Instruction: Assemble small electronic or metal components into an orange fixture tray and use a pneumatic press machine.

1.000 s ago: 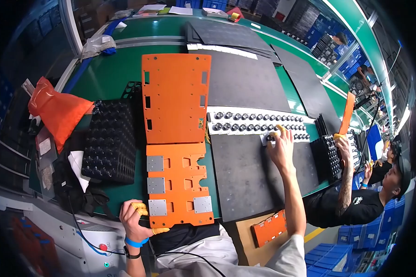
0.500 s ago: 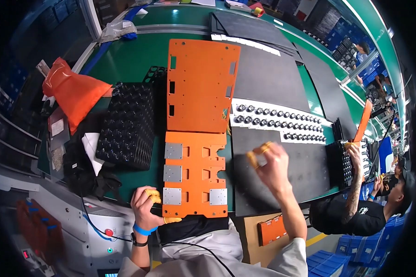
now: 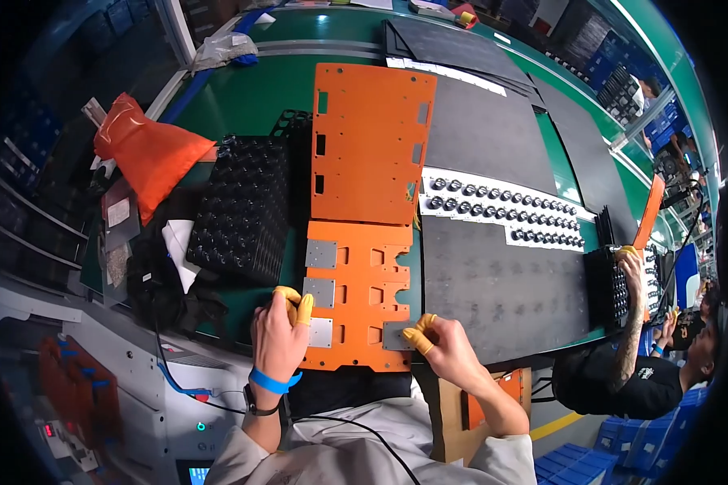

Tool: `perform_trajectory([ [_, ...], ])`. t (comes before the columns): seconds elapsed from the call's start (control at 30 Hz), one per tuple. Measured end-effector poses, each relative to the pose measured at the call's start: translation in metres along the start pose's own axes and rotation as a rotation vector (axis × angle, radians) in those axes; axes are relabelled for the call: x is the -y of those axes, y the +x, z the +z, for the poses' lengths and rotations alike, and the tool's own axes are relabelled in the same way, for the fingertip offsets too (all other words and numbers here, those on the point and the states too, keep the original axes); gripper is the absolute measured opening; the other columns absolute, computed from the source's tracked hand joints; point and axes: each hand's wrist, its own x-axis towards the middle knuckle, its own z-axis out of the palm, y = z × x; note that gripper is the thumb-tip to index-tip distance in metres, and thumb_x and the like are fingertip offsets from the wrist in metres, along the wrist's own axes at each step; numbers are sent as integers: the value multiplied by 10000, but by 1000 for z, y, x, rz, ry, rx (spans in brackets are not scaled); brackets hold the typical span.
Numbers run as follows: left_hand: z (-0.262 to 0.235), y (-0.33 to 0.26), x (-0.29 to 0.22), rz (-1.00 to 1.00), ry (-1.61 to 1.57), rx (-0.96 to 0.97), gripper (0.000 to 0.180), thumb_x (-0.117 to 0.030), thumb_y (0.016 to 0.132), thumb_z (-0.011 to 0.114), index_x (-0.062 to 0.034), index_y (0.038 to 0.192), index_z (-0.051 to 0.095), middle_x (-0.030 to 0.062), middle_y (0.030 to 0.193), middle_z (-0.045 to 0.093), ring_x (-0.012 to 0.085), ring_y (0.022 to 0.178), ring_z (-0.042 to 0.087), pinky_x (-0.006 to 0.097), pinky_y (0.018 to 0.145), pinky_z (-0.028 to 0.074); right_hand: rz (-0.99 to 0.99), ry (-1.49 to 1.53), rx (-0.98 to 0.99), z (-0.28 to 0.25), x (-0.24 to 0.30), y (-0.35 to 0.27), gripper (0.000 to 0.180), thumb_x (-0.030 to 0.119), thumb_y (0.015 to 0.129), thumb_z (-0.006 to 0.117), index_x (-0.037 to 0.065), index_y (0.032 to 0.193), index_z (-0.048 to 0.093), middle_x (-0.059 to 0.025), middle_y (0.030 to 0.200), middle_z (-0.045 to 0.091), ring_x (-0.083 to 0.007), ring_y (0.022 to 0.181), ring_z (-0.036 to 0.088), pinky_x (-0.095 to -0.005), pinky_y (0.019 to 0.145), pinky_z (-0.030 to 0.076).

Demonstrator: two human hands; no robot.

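Observation:
An orange panel point(image 3: 358, 267) lies flat at the table's front, with a second orange panel point(image 3: 372, 145) beyond it. Three small grey metal plates point(image 3: 321, 254) sit along the near panel's left side. Another grey metal plate point(image 3: 392, 336) lies at its lower right. My left hand point(image 3: 280, 338), its fingertips in yellow covers, is closed at the panel's left edge beside the lowest left plate; whatever is between the fingers is hidden. My right hand point(image 3: 449, 349), also with yellow fingertip covers, pinches at the outer edge of the lower right plate.
Black cell holders point(image 3: 239, 210) are stacked left of the panels, near an orange bag point(image 3: 141, 153). Dark flat sheets point(image 3: 501, 283) lie to the right, with white strips point(image 3: 461, 187) of black round parts. At far right a co-worker point(image 3: 623, 380) holds an orange piece.
My right hand has come down and left from over the dark sheet to the lower right plate. My left hand has moved up along the panel's left edge. The whole view has shifted slightly.

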Motion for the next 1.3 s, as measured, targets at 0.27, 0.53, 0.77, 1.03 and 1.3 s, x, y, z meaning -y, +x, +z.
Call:
perform_trajectory([
  [0.27,13,0,-10,-98,206,-33,269,-285,1041,564,-18,1074,551,241,844,691,465,830,651,564,688,483,-484,-728,-702,-71,-16,11,139,40,813,766,47,832,628,-97,737,636,-290,612,643,-372,529,495],
  [0.53,16,8,-14,-140,264,-19,222,-181,1019,563,4,1140,564,277,935,688,465,892,649,559,776,499,-609,-1056,-533,-109,-72,7,209,16,750,728,69,951,702,-79,904,645,-261,804,620,-393,689,521],
  [0.77,18,11,-7,-140,201,-19,190,-153,1010,566,14,1101,570,273,972,680,467,905,629,562,780,486,-486,-890,-633,-100,-66,13,275,166,772,823,26,970,693,-106,926,629,-301,844,599,-412,713,494],
  [1.03,20,10,-6,-125,195,-12,204,-169,1025,562,21,1098,564,272,965,676,477,885,617,551,780,484,-444,-973,-725,-132,-64,53,367,125,762,807,25,1101,707,-126,1043,612,-314,967,575,-436,883,445],
  [1.3,17,10,-7,-103,130,-21,209,-177,1041,554,30,1067,573,275,939,679,473,879,622,539,743,486,-352,-1090,-695,-167,-82,76,383,128,798,781,38,1166,721,-119,1085,615,-307,1046,549,-436,927,422],
])
